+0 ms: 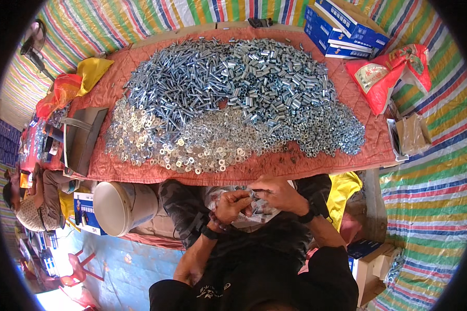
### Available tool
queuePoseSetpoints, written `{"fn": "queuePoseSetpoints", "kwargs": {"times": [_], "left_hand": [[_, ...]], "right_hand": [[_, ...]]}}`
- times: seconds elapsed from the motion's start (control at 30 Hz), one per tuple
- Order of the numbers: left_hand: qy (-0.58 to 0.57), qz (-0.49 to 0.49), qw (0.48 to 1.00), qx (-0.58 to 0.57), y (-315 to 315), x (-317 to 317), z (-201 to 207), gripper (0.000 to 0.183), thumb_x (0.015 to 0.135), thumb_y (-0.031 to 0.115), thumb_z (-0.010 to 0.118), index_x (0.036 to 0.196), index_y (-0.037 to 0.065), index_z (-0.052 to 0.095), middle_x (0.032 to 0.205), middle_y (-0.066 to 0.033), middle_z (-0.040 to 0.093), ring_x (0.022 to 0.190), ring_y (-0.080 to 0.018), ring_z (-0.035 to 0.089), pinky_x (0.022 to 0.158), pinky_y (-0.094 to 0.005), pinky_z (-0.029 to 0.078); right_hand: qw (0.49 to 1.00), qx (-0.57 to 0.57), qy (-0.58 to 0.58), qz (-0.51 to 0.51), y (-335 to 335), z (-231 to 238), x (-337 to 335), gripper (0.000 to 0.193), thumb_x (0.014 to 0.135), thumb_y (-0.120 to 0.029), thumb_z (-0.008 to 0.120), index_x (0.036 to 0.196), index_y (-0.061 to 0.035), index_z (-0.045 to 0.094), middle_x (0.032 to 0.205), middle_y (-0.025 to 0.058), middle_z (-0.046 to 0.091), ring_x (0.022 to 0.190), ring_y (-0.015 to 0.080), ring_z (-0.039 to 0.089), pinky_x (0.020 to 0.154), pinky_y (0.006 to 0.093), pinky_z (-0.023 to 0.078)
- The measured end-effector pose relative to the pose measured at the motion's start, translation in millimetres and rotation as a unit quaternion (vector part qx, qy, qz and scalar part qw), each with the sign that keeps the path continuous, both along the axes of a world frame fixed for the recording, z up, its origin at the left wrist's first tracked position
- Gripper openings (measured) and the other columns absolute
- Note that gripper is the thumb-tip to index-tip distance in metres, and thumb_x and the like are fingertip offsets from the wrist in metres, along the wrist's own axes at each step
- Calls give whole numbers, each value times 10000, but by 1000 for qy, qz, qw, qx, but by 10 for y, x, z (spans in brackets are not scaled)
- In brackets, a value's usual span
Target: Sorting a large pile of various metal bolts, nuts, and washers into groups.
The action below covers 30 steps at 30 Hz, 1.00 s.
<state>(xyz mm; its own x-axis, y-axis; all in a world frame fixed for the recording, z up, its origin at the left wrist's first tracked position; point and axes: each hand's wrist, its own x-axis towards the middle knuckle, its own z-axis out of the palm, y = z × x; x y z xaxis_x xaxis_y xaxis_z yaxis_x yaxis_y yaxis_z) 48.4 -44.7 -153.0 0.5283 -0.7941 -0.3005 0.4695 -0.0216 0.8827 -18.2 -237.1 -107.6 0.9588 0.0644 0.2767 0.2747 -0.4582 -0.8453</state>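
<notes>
Small grey-blue metal piece (252, 195) sat between the two hands, over the lap, just off the near edge of the red quilted-cloth surface (306, 168). Left hand (231, 207) was pinched closed on it from the left; right hand (284, 197) had fingertips at it from the right, grip partly hidden, can't tell if firm. Long axis: too small to tell. Both hands about equally near it. Whitish translucent plastic (264, 213) lay under the hands.

Far of the hands, past the surface edge: silver flat washers (192, 158) nearest, thin silver rods (184, 78) far left, short silver tubes (267, 78) far centre-right, silver hex nuts (329, 129) right. Edge stood between hands and piles. White plastic bucket (111, 210) left, yellow plastic bag (345, 194) right, both clear of the hands. Grey metal scoop (83, 140) at the surface's left end.
</notes>
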Motion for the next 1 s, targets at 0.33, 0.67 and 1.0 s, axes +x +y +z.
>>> {"fn": "queuePoseSetpoints", "kwargs": {"times": [0.33,0.67,1.0], "left_hand": [[-240,118,961,66,-99,-1,2,159,857,64,613,983,-18,664,697,-69,655,603,-106,621,553,-260,492],[-257,72,959,100,-115,5,180,174,873,84,605,1007,-11,662,699,-79,662,592,-114,626,545,-260,502],[-56,36,998,16,37,72,-31,210,904,119,602,1040,-39,624,743,-58,643,614,-120,635,544,-246,516]], "right_hand": [[975,-75,145,-152,195,44,-95,313,826,-302,673,792,-2,591,669,148,575,606,303,585,542,363,441],[974,66,95,-195,210,-84,-36,255,817,-251,671,898,-14,621,771,144,621,710,291,622,619,370,469],[997,-32,-65,-24,102,-75,64,148,803,-72,617,938,-11,622,920,125,621,889,317,593,758,381,482]]}}
